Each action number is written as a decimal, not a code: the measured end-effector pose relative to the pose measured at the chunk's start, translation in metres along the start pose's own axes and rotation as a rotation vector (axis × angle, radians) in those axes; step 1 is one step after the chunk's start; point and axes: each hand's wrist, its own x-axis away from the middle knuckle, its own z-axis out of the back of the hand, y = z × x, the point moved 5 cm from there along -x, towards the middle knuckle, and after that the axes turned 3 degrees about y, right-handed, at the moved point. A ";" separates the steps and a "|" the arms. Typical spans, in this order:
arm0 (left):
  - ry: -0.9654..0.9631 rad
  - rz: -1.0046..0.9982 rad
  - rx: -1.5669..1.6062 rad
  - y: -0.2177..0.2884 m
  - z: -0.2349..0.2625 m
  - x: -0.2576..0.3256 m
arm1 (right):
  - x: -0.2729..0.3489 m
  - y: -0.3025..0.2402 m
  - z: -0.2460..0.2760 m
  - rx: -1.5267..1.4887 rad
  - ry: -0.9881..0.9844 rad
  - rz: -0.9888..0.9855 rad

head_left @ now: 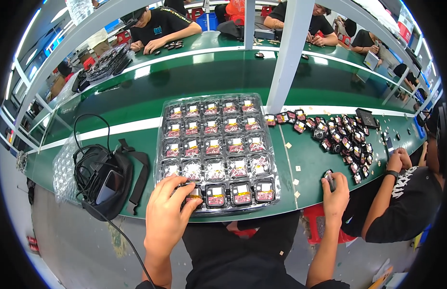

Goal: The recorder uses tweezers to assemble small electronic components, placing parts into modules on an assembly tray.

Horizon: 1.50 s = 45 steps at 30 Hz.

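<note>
1. Looking down at the green counter [310, 179], we saw a clear plastic tray [277, 188] in front of us, with its cells in five rows of five.
2. Our left hand [166, 204] was at the near left corner of this tray. Its thumb and fingers were closed around the front-left module [195, 192], which was at its cell; we could not tell if it was fully seated.
3. Our right hand [336, 196] was well apart from the left one, near the front edge of the counter. Its thumb and fingers pinched a small dark module [329, 177], tilted, to the right of the tray.
4. In the same front row, we could see four more black modules with pale and red faces, lying flat in their cells.
5. Beyond our right hand we saw a loose pile of modules [347, 140], with a black box [367, 119] just beside its far end.
6. To the left of the tray, we had a black bag [123, 180] with dark cables on it, and clear plastic packaging [63, 166] next to it.
7. At our right, a co-worker [404, 204] in a black shirt held both hands over the counter.
</note>
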 end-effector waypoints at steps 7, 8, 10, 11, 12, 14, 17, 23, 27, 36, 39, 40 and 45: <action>0.067 -0.048 -0.112 0.010 0.001 0.005 | 0.012 -0.017 0.001 -0.186 -0.078 0.052; 0.108 -0.081 -0.144 0.013 0.002 0.005 | 0.014 -0.015 0.000 -0.253 -0.108 0.025; 0.449 -0.104 0.026 0.015 0.010 0.018 | 0.018 -0.017 -0.002 -0.369 -0.105 -0.004; 0.560 -0.167 0.057 0.016 0.012 0.034 | 0.020 -0.029 0.004 -0.512 -0.099 -0.023; 0.549 -0.165 0.056 0.018 0.011 0.042 | 0.026 -0.041 0.008 -0.653 -0.100 -0.043; 0.465 -0.426 0.275 0.043 0.003 0.056 | 0.039 -0.062 0.017 -0.777 -0.100 0.055; 0.302 -0.449 0.325 0.064 -0.027 0.053 | 0.053 -0.101 0.027 -0.867 -0.147 0.253; 0.339 -0.432 0.513 0.085 -0.067 0.057 | 0.086 -0.135 0.024 -1.189 -0.454 0.066; 0.407 -0.447 0.519 0.082 -0.069 0.065 | 0.105 -0.148 0.019 -1.426 -0.672 -0.125; 0.129 0.079 1.420 0.066 -0.066 0.059 | 0.087 -0.161 0.043 -1.026 -0.647 0.241; 0.031 0.096 1.647 0.064 -0.071 0.056 | 0.083 -0.161 0.044 -0.730 -0.426 0.450; 0.018 0.112 1.659 0.064 -0.072 0.057 | 0.082 -0.160 0.044 -0.698 -0.335 0.497; -0.012 0.184 1.713 0.063 -0.076 0.058 | 0.083 -0.159 0.046 -0.604 -0.059 0.694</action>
